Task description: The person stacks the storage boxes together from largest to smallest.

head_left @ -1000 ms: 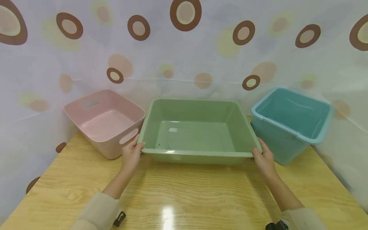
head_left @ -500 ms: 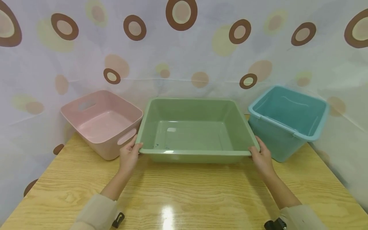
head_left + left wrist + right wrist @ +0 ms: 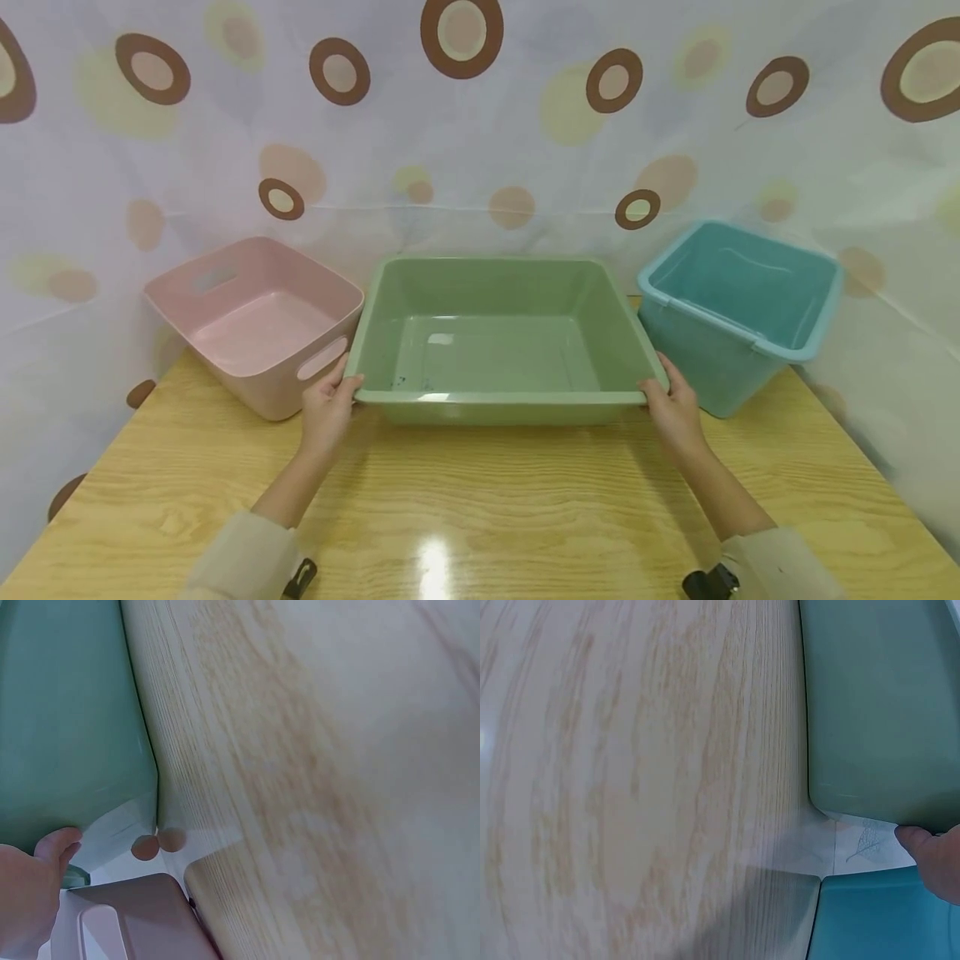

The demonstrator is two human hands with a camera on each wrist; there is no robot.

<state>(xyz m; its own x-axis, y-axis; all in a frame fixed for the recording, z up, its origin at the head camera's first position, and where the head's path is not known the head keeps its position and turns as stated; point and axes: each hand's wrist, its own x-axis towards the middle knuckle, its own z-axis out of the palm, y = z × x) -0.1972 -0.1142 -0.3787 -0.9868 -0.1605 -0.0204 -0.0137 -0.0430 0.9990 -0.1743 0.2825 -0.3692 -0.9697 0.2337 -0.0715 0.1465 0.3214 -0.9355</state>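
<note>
A wide, shallow green plastic basin [image 3: 495,354] stands in the middle of the table, with a few small dark marks on its floor at the near left. My left hand [image 3: 327,410] grips its near left corner, thumb over the rim. At the near right corner my right hand [image 3: 673,412] holds the rim the same way. In the left wrist view the fingers [image 3: 56,844] reach under the green rim. The right wrist view shows a fingertip [image 3: 911,836] against the basin's underside near the corner.
A pink basket [image 3: 262,333] with slotted handles stands close left of the basin. Close on the right is a deeper blue bin [image 3: 738,308]. Behind them hangs a white curtain [image 3: 465,167] with brown rings. The wooden table [image 3: 480,500] extends in front.
The whole scene has shifted slightly left in the head view. Both hands keep their hold on the basin's corners, and the basin stays in place between the pink basket and blue bin.
</note>
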